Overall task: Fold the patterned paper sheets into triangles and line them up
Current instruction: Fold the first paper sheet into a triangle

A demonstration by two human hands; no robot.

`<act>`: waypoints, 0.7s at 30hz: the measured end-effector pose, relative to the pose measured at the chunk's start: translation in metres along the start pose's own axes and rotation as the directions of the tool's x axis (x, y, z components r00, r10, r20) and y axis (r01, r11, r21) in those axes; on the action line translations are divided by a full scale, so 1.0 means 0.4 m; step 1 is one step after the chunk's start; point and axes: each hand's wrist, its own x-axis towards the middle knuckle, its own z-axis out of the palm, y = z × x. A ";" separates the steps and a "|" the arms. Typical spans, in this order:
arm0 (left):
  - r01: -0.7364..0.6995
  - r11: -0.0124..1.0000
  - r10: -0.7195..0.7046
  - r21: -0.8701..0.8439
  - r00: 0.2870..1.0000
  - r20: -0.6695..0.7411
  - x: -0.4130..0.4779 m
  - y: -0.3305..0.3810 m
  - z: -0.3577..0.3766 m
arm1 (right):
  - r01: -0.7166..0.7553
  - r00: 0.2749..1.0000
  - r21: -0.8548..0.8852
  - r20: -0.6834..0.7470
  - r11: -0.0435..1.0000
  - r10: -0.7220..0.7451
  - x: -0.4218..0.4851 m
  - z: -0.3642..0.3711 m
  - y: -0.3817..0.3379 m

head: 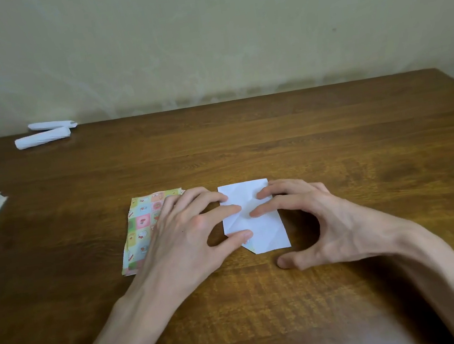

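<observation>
**Q:** Where is the sheet located?

**A:** The sheet is found flat on the table, white side up, just right of the stack of patterned paper. Diagonal creases are noted across it, and its near left corner appears folded.

**Q:** How are the hands set?

**A:** The left hand is spread, with fingertips pressed on the sheet's left edge and the palm laid over the stack. The right hand is arched, with two fingertips pressed near the sheet's middle. Its thumb is rested on the table, apart from the paper. Nothing is pinched.

**Q:** How is the sheet expected to handle?

**A:** It is judged light, thin, and easily slid or torn. A hold at a corner or free edge is advised, with the middle pinned so that the crease is made true.
</observation>
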 end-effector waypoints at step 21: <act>-0.060 0.980 0.065 -0.190 0.998 0.019 0.005 -0.039 -0.012 | 0.135 0.953 0.148 -0.292 0.980 -0.087 0.031 0.023 0.022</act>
